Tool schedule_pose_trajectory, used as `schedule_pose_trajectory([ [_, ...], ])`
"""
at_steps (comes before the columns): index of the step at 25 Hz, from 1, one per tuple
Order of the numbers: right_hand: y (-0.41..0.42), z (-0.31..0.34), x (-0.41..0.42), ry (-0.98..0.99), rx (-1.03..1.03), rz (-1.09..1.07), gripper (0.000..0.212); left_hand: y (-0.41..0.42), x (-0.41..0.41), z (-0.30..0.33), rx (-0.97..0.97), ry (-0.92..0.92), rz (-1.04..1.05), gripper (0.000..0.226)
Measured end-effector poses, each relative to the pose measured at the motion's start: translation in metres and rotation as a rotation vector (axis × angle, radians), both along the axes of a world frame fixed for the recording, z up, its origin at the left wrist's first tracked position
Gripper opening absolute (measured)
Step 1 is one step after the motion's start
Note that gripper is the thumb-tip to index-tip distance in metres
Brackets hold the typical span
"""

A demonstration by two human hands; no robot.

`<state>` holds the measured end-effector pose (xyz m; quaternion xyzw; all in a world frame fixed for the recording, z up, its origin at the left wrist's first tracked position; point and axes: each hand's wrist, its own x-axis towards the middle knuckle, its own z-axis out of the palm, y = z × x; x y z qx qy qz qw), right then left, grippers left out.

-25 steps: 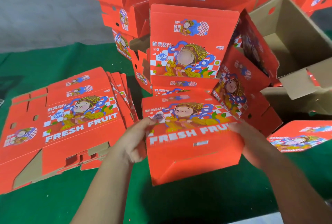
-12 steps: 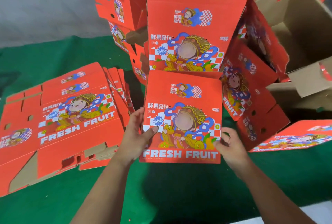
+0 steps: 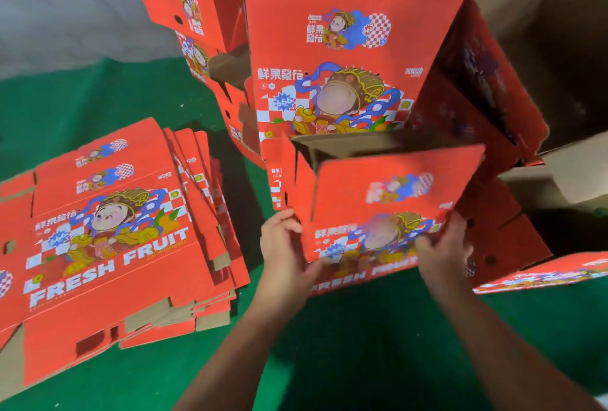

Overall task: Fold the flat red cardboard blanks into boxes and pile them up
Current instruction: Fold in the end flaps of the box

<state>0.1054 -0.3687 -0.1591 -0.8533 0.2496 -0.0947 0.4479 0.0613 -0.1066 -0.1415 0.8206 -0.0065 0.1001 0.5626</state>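
A red "FRESH FRUIT" cardboard blank (image 3: 385,209) is held upright in front of me, partly opened, its brown inside showing along the top. My left hand (image 3: 283,246) grips its left edge. My right hand (image 3: 444,252) grips its lower right part, fingers over the printed face. A stack of flat red blanks (image 3: 108,236) lies on the green cloth to the left. Folded red boxes (image 3: 348,51) are piled behind the held blank.
More red boxes (image 3: 187,9) are stacked at the back left, against a grey wall. An open box with a brown inside (image 3: 552,48) lies at the upper right. Another red box (image 3: 543,275) lies low on the right. Green cloth (image 3: 362,344) covers the floor.
The blank was turned up from tilted to facing me, then began to open, its top spreading to show the brown inside. Both hands stayed on its sides.
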Motion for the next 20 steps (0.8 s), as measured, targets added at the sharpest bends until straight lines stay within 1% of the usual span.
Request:
schedule_pose_trajectory([
  [1,-0.003,0.005,0.025,0.126,-0.046,-0.062,0.064,-0.011,0.008,-0.002,0.102,0.010,0.026,0.061],
  [2,-0.005,0.008,0.044,0.213,-0.010,-0.104,0.064,-0.024,0.016,-0.003,0.174,0.045,0.044,0.060],
  [3,-0.008,0.008,0.055,0.235,0.069,-0.119,0.064,-0.037,0.022,-0.003,0.206,0.097,0.056,0.058],
  [4,-0.007,0.007,0.059,0.198,0.160,-0.113,0.068,-0.051,0.026,-0.002,0.203,0.164,0.061,0.058],
  [5,-0.001,0.007,0.053,0.102,0.232,-0.092,0.076,-0.063,0.030,-0.002,0.178,0.242,0.059,0.054],
  [6,0.012,0.003,0.040,-0.013,0.277,-0.038,0.087,-0.072,0.034,-0.001,0.152,0.310,0.029,0.046],
  [7,0.029,-0.001,0.024,-0.102,0.327,0.053,0.098,-0.079,0.040,0.000,0.141,0.355,-0.057,0.035],
  [8,0.048,-0.006,0.008,-0.125,0.400,0.134,0.106,-0.083,0.047,0.001,0.135,0.374,-0.194,0.025],
  [9,0.059,-0.012,0.000,-0.123,0.434,0.180,0.111,-0.086,0.055,0.002,0.133,0.373,-0.346,0.021],
  [10,0.057,-0.017,0.002,-0.112,0.420,0.179,0.115,-0.088,0.064,0.005,0.134,0.383,-0.478,0.025],
  [11,0.046,-0.012,0.010,-0.082,0.377,0.171,0.117,-0.088,0.073,0.006,0.132,0.401,-0.564,0.032],
  [12,0.033,-0.009,0.020,-0.003,0.333,0.119,0.120,-0.088,0.080,0.008,0.116,0.414,-0.591,0.036],
  [13,0.017,-0.004,0.028,0.057,0.264,0.080,0.129,-0.086,0.084,0.007,0.078,0.434,-0.559,0.036],
  [14,0.004,0.000,0.033,0.074,0.218,0.076,0.136,-0.082,0.083,0.005,0.009,0.466,-0.487,0.034],
  [15,-0.001,0.001,0.037,0.045,0.206,0.084,0.135,-0.077,0.080,0.001,-0.085,0.513,-0.392,0.032],
  [16,0.005,0.002,0.038,0.012,0.214,0.050,0.129,-0.073,0.074,-0.001,-0.154,0.566,-0.285,0.028],
  [17,0.019,0.001,0.036,0.000,0.255,-0.029,0.119,-0.067,0.067,-0.003,-0.184,0.597,-0.169,0.024],
  [18,0.039,-0.001,0.031,0.035,0.358,-0.154,0.106,-0.060,0.058,-0.005,-0.188,0.602,-0.073,0.022],
  [19,0.062,-0.001,0.024,0.124,0.505,-0.274,0.092,-0.052,0.051,-0.006,-0.194,0.587,-0.009,0.021],
  [20,0.084,-0.002,0.016,0.255,0.662,-0.339,0.077,-0.043,0.043,-0.006,-0.201,0.550,0.024,0.021],
])
